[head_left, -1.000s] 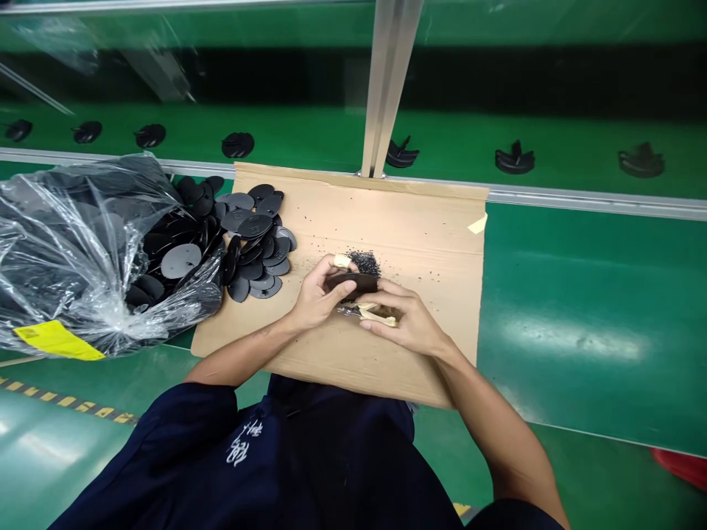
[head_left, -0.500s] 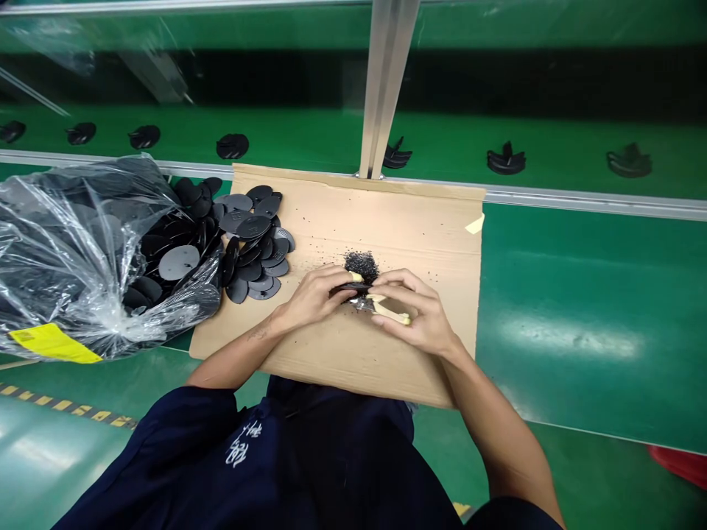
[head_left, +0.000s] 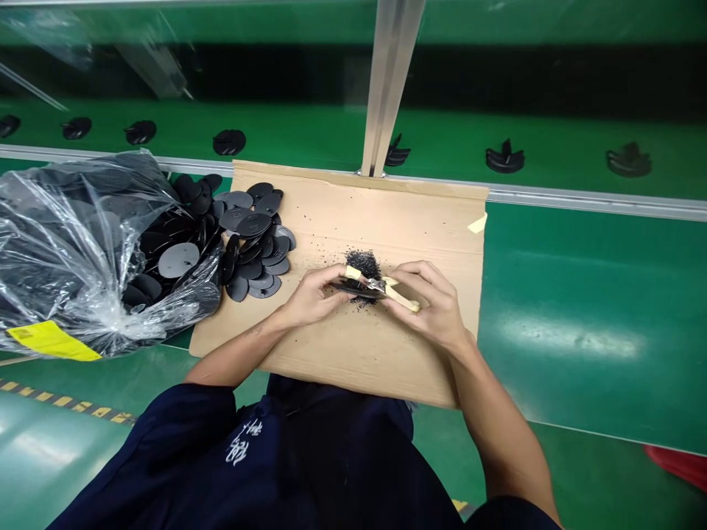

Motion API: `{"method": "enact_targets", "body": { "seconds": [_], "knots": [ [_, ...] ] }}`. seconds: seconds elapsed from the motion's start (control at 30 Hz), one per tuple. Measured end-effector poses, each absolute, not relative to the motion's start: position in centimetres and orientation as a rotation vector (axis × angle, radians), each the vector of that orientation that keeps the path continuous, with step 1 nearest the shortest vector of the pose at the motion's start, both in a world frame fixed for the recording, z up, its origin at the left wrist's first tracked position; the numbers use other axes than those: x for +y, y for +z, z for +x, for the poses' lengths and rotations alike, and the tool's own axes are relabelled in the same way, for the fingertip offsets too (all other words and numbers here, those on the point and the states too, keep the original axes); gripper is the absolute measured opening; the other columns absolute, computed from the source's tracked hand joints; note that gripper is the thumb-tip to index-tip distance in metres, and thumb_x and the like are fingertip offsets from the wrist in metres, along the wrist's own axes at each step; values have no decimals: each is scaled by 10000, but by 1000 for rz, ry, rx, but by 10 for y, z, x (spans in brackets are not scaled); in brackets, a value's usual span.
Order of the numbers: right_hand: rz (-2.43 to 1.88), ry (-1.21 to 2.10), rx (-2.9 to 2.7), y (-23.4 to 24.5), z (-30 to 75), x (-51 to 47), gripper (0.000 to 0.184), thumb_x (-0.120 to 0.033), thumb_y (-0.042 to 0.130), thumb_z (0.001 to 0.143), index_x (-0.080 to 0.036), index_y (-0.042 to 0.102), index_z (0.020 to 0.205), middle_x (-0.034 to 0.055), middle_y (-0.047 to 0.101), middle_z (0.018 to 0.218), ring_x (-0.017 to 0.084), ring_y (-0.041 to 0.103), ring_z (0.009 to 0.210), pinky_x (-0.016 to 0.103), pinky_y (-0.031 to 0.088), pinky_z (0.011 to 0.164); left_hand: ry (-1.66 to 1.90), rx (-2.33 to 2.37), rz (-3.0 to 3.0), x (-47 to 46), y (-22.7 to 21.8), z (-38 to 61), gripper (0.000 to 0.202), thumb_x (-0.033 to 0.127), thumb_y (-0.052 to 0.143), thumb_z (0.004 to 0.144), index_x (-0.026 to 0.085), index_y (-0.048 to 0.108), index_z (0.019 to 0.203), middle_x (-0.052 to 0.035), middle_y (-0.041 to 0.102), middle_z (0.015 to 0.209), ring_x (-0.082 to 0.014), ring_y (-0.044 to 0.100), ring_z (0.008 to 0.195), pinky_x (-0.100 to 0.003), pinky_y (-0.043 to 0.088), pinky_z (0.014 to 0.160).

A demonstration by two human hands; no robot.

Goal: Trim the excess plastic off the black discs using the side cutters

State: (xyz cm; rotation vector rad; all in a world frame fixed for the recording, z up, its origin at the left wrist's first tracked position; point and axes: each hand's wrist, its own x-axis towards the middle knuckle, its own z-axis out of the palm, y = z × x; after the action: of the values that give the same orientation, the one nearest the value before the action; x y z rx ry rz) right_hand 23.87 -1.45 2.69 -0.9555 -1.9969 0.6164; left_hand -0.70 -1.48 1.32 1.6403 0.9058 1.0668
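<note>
Pinching a black disc [head_left: 347, 288] above dark bits [head_left: 361, 260] on the cardboard [head_left: 331, 357], the left hand [head_left: 314, 296] has a narrow grip; the right hand [head_left: 436, 302] holds yellow-handled pliers [head_left: 382, 285], their metal head [head_left: 374, 283] at the disc's right end. More discs [head_left: 254, 226] lie left, beside a plastic bag [head_left: 82, 250].

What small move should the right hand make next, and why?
Probably a light squeeze of the yellow-handled pliers: the right hand holds them spread, and their metal head overlaps, in view, the right end of the black oval disc in the left hand. Actual contact is too small to tell.
</note>
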Motion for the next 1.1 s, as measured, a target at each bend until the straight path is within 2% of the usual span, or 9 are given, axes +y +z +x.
{"method": "enact_targets", "body": {
  "seconds": [0.33, 0.6, 0.93, 1.1],
  "knots": [
    [-941, 440, -2105, 23, 243, -12, 446, -298, 757, 899, -321, 655, 1333, 75, 733, 1107, 243, 692, 941, 409, 581, 766, 1092, 908, 1644, -17, 12, -6, 230, 308, 746, 909, 157, 738, 1082, -77, 799, 1005, -175, 789, 899, -249, 656, 793],
    [-930, 279, -2167, 24, 244, -14, 414, -292, 742, 921, -321, 641, 1321, 66, 746, 1092, 228, 671, 883, 379, 558, 683, 1100, 925, 1698, -17, 9, -8, 247, 316, 752, 908, 152, 755, 1091, -92, 809, 1035, -179, 789, 918, -269, 659, 836],
    [-919, 264, -2203, 28, 245, -16, 321, -269, 745, 923, -266, 701, 1241, 72, 782, 1068, 219, 688, 834, 371, 565, 682, 1146, 904, 1766, -19, 4, -8, 217, 253, 756, 900, 172, 782, 1099, -89, 816, 1048, -186, 791, 943, -271, 648, 873],
    [-859, 495, -2100, 27, 241, -17, 286, -275, 745, 925, -217, 719, 1204, 85, 779, 1036, 214, 720, 873, 351, 590, 729, 1147, 881, 1800, -18, 10, -9, 202, 239, 756, 898, 170, 783, 1087, -82, 819, 1025, -175, 789, 930, -252, 638, 867]
  ]
}}
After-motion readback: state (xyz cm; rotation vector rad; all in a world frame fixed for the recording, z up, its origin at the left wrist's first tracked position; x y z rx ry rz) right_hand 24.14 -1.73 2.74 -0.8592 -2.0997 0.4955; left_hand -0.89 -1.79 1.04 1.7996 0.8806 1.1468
